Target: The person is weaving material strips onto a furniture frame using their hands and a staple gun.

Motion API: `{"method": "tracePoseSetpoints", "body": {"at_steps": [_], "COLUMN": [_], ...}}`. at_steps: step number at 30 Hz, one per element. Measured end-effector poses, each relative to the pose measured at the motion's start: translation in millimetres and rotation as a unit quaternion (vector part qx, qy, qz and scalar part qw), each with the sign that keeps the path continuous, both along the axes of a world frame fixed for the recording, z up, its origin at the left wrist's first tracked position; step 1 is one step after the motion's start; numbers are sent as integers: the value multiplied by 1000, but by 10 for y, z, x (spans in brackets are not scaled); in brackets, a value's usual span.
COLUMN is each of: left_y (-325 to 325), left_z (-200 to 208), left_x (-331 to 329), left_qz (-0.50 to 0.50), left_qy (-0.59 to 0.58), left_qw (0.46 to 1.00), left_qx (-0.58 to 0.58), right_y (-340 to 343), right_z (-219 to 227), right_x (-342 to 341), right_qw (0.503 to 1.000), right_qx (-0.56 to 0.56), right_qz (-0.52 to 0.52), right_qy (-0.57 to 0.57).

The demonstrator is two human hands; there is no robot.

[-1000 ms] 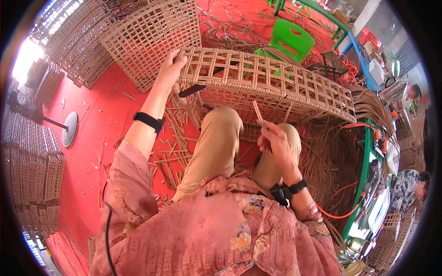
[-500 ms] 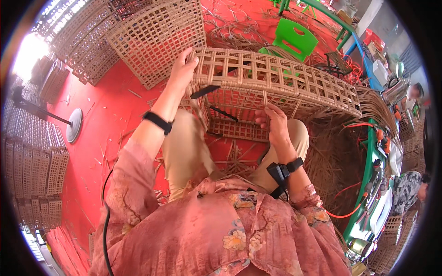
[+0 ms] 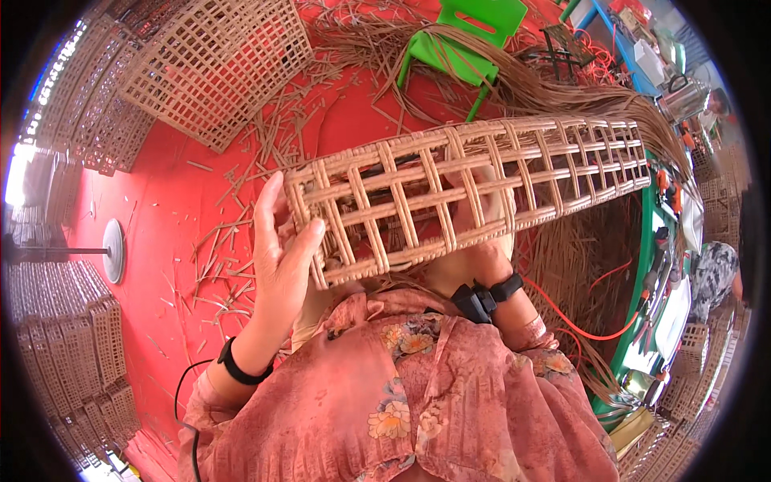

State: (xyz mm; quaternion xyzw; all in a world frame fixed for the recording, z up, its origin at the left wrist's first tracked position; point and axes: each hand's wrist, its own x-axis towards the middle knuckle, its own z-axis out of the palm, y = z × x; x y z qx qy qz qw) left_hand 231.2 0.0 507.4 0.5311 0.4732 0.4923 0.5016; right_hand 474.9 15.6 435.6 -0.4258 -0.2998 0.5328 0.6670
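A long woven wicker basket (image 3: 401,263) is held up across my lap, its open lattice side facing up toward me. My left hand (image 3: 283,251) grips its left end, thumb over the near corner and fingers behind the edge. My right hand (image 3: 488,259) is behind the lattice near the middle. Part of it shows through the openings, but its fingers are mostly hidden, so what they hold cannot be made out. Both wrists wear black straps, the right one with a small black device.
A green plastic chair (image 3: 462,48) stands ahead beside a long bundle of brown strips (image 3: 554,92). Scraps litter the red floor (image 3: 152,241). Woven panels (image 3: 225,72) stand at the far left. Tools lie on a green-edged table (image 3: 642,321) at the right, with an orange cord nearby.
The basket has come nearer and tilted, its left end lower and its lattice now turned toward me. My left hand moved down with it; my right hand went from plain view to behind the lattice.
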Motion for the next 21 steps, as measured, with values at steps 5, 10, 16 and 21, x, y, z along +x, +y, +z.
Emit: {"method": "tracePoseSetpoints", "body": {"at_steps": [5,10,16,21], "left_y": [20,644,1436,1639], "left_z": [210,828,509,432], "left_x": [-251,-36,874,1406], "left_qz": [-57,-198,-413,-601], "left_qy": [235,522,342,326], "left_qw": [970,826,798,730], "left_qx": [6,76,277,22], "right_y": [-95,-159,-105,-274], "right_z": [-112,-289,-226,233], "right_x": [223,323,227,214], "right_qw": [985,966,980,979], "right_qx": [97,24,19,53], "right_qz": [39,57,19,16], "right_qy": [-134,252,199,197]}}
